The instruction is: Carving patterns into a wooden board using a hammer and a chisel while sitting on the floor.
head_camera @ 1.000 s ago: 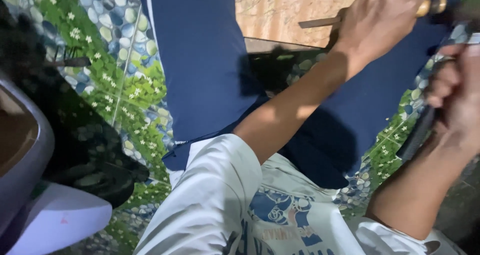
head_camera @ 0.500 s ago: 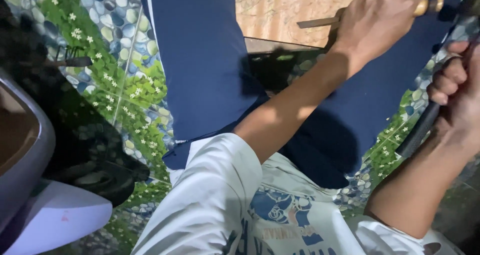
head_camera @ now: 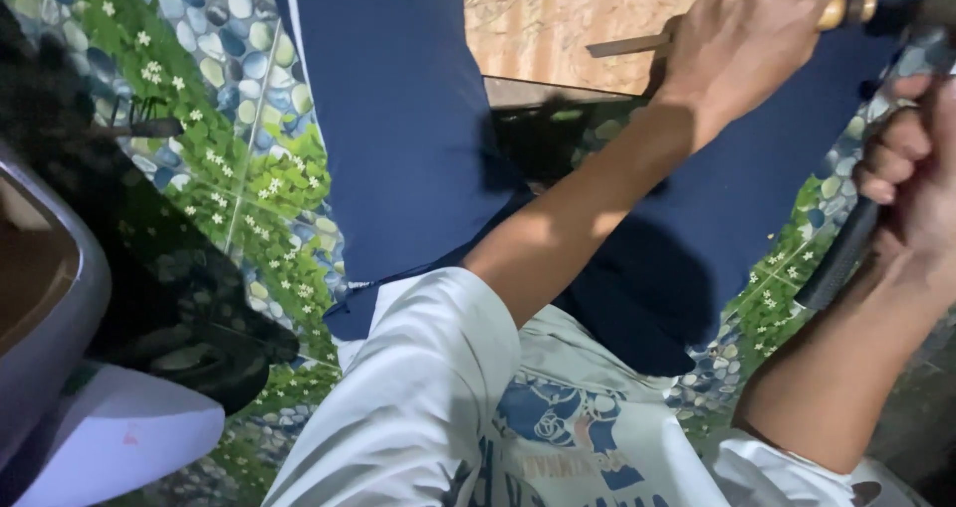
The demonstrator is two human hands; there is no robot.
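The left hand (head_camera: 742, 39) is clenching its grip around a wooden-handled chisel (head_camera: 637, 44), blade lying over the carved wooden panel (head_camera: 558, 19). The right hand (head_camera: 916, 168) is grasping a dark handle (head_camera: 841, 253), possibly a mallet's, at the frame's right edge.

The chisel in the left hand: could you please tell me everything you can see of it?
The chisel has a flat, narrow metal blade and a pale wooden handle with a darker band near its butt. It lies almost level, blade pointing left over the carved wooden board. The left hand is closed round its middle, hiding where blade meets handle. The butt sticks out right, towards the dark mallet-like tool in the right hand. Whether the tip touches the board is unclear.
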